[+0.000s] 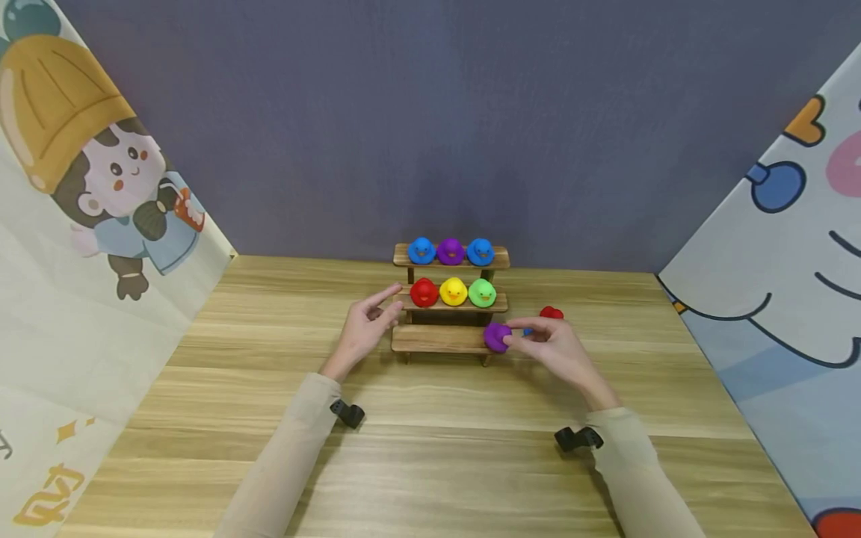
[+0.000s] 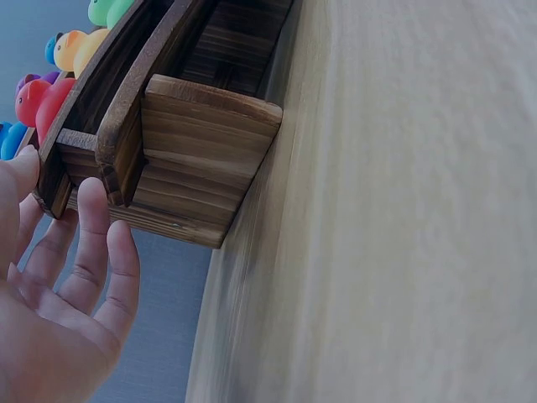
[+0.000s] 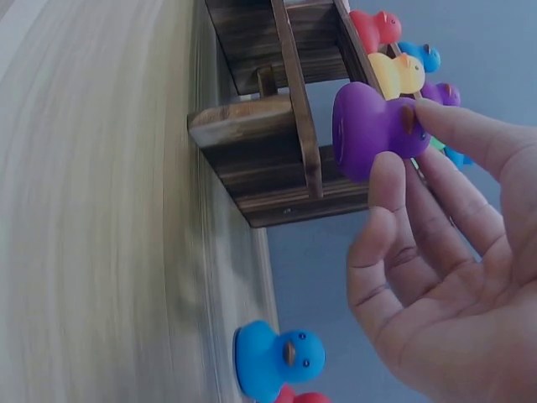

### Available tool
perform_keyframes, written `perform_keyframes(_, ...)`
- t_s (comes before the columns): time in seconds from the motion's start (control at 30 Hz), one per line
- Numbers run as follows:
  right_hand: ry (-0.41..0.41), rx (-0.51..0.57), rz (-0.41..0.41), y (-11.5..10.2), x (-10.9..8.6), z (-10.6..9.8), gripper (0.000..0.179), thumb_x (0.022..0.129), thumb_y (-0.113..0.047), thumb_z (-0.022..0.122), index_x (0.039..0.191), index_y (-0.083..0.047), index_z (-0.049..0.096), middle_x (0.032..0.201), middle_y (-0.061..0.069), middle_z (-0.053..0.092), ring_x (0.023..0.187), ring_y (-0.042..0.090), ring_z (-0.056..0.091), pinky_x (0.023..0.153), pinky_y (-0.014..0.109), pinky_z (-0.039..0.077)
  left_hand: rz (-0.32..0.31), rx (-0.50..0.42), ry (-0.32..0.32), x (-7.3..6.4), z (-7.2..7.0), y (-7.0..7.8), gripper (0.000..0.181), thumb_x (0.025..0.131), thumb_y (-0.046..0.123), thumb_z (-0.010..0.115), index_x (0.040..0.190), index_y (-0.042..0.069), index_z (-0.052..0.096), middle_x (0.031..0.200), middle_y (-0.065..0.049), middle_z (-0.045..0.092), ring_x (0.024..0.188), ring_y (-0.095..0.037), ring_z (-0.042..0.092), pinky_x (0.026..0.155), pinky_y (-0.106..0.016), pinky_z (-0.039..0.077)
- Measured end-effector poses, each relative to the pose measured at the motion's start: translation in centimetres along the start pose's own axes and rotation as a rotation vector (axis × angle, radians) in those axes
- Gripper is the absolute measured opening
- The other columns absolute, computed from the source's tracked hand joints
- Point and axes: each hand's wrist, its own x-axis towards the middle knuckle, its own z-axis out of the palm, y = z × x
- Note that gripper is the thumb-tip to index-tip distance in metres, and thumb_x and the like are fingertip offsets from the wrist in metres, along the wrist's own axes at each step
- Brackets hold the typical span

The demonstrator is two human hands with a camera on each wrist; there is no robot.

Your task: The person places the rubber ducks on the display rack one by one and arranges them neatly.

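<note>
My right hand (image 1: 554, 350) pinches a purple rubber duck (image 3: 369, 130) between thumb and fingers, at the right end of the bottom step of a three-step wooden stand (image 1: 437, 338). My left hand (image 1: 363, 326) is at the stand's left side, fingers extended, fingertips right at the middle step's end; in the left wrist view, the fingers (image 2: 88, 252) overlap the stand's edge. On the middle step sit a red duck (image 1: 424, 292), a yellow duck (image 1: 454, 291) and a green duck (image 1: 482, 293). The top step bears two blue ducks with a purple duck (image 1: 451, 252) between them.
Right of the stand, a blue duck (image 3: 273, 357) and a red duck (image 1: 551, 312) are on the wooden table (image 1: 430, 463), partly hidden behind my right hand in the head view. A dark wall (image 1: 430, 127) rises behind the stand. Printed cartoon panels flank the table.
</note>
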Motion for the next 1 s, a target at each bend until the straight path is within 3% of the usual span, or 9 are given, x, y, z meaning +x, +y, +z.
perform_keyframes(0.17,-0.022,0.023,-0.013,-0.5,0.2,0.7,0.04,0.093,-0.034,0.085,0.126,-0.013,0.078,0.113,0.016,0.079,0.09,0.03,0.074,0.071,0.028,0.057,0.004,0.003,-0.001,-0.1,-0.1,0.1,0.044,0.106,0.021,0.069,0.149,0.012,0.064,0.099,-0.017,0.08,0.076,-0.008,0.07,0.067,-0.031,0.058)
perform_keyframes(0.53,-0.049,0.064,-0.042,-1.8,0.7,2.1,0.036,0.093,-0.029,0.085,0.124,-0.013,0.079,0.118,0.009,0.08,0.087,0.017,0.074,0.073,0.027,0.058,-0.001,0.001,-0.007,-0.1,-0.1,0.0,0.044,0.106,0.022,0.069,0.149,0.015,0.064,0.102,-0.022,0.079,0.077,-0.007,0.071,0.067,-0.028,0.056)
perform_keyframes(0.8,-0.066,0.078,-0.033,-2.5,1.2,3.0,0.035,0.092,-0.028,0.086,0.123,-0.013,0.079,0.112,0.009,0.081,0.089,0.018,0.074,0.076,0.026,0.059,-0.01,-0.016,-0.013,-0.1,-0.1,-0.1,0.044,0.107,0.023,0.068,0.15,0.014,0.063,0.143,-0.014,0.07,0.079,-0.005,0.071,0.07,-0.03,0.058)
perform_keyframes(1.0,-0.091,0.082,-0.03,-2.9,1.6,3.7,0.037,0.093,-0.031,0.085,0.125,-0.014,0.079,0.115,0.009,0.081,0.093,0.019,0.076,0.081,0.034,0.062,-0.012,-0.009,-0.019,0.0,-0.1,-0.1,0.045,0.107,0.023,0.068,0.151,0.013,0.062,0.149,-0.014,0.066,0.079,-0.004,0.07,0.072,-0.031,0.059)
